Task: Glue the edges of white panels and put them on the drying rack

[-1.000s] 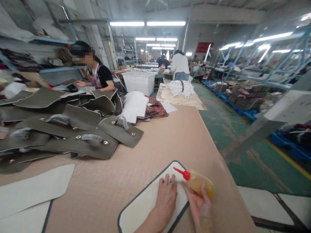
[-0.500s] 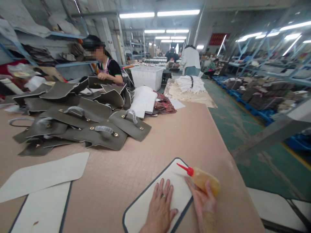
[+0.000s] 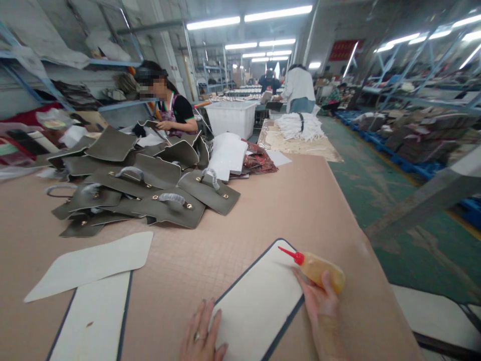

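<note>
Tan worktop carries a dark-edged cream panel; left hand — fingers slightly apart — lies at its edge; right hand clamps a red-nozzled bottle.

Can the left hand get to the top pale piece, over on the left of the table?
Probably yes: the left hand seems to hold nothing, and only brown tabletop shows between it and the top pale piece.

Amber bottle, flat cream panel

Cool white light from overhead tubes; hazy, soft distance; smeared detail and wide-angle distortion toward the edges
</note>
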Motion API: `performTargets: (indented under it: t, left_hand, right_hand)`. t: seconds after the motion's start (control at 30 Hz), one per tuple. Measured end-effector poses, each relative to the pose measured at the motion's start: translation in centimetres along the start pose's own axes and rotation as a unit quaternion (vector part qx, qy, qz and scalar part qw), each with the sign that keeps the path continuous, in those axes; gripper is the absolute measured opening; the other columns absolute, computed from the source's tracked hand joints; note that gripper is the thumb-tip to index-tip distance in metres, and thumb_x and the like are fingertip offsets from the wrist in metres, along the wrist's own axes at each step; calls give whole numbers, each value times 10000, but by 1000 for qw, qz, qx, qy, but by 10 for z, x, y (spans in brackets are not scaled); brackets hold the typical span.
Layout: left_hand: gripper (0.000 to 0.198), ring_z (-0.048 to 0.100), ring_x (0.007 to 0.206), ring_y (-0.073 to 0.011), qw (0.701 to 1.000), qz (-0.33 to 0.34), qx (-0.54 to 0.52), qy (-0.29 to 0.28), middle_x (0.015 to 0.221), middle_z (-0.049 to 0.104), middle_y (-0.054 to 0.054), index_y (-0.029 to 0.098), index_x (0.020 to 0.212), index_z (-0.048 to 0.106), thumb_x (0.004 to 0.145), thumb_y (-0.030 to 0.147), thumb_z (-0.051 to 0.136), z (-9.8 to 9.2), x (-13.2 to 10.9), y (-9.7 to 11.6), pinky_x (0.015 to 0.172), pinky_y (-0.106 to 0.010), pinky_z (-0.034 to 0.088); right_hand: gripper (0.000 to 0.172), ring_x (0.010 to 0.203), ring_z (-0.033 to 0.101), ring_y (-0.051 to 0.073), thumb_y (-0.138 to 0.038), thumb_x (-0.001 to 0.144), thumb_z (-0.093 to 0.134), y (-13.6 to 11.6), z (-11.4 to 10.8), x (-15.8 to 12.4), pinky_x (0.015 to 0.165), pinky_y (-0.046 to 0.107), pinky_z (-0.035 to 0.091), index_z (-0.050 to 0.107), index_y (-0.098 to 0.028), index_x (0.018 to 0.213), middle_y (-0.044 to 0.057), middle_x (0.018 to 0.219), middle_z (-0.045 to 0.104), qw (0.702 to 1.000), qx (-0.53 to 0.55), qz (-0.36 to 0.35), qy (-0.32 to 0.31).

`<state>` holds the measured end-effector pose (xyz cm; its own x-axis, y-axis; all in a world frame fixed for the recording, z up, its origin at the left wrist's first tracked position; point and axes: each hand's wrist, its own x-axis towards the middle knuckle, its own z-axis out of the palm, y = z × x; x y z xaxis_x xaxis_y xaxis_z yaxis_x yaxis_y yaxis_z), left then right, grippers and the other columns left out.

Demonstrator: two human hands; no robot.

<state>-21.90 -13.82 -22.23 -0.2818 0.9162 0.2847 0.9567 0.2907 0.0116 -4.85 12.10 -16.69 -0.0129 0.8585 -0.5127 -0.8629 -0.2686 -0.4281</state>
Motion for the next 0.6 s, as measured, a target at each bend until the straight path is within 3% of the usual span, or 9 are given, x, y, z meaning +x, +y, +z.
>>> performTargets:
  t: [0.1,0.17,0.23,0.37,0.43,0.5,0.6]
  left_hand:
    - [593,355,1378,-274,994,73,-64,-46,1493,390,-100,171,1418,422,832,89,467,2,75,53,1052,-422,423]
    - [572,388,1355,-295,990,70,-76,-100,1481,393,-136,105,1404,432,836,134,493,8,106,75,1048,-431,430]
    - [569,407,1340,-304,989,66,-67,-118,1470,402,-148,89,1393,449,835,175,520,16,103,70,1050,-431,429]
    - [578,465,1303,-291,993,68,-16,-92,1450,450,-92,200,1399,467,829,230,557,22,31,11,1023,-410,454]
    - [519,515,1251,-326,996,40,12,-74,1384,535,-90,229,1362,519,848,286,558,16,14,-4,975,-448,483]
    - [564,457,1298,-348,997,39,-10,-72,1435,471,-107,208,1394,477,847,310,571,11,28,13,992,-466,466]
    - [683,325,1386,-326,977,130,-117,-126,1521,325,-72,236,1473,330,850,362,579,12,74,74,1072,-493,390]
  right_hand:
    - [355,1301,401,277,-165,727,688,0,1,-2,1097,701,54,598,-174,1070,72,1158,630,1000,-2,-3,4]
    - [364,1314,383,280,-171,710,707,-1,1,-2,1091,708,64,597,-181,1057,66,1133,637,1000,-6,-4,5]
    - [366,1321,375,271,-190,705,721,-2,1,-1,1091,706,95,595,-194,1048,51,1102,644,1000,-9,-4,3]
    - [361,1310,388,265,-203,714,719,-1,-1,3,1097,695,95,597,-197,1053,43,1109,641,1000,-4,1,5]
    - [364,1299,403,265,-208,737,706,0,-3,4,1098,697,111,593,-196,1083,41,1136,632,1000,5,5,4]
    - [378,1291,413,269,-223,757,700,1,-6,5,1094,698,145,583,-186,1115,50,1166,619,1000,11,10,-1]
    - [409,1295,405,293,-246,751,716,0,-10,8,1092,692,172,577,-137,1120,95,1208,595,1000,9,19,-11]
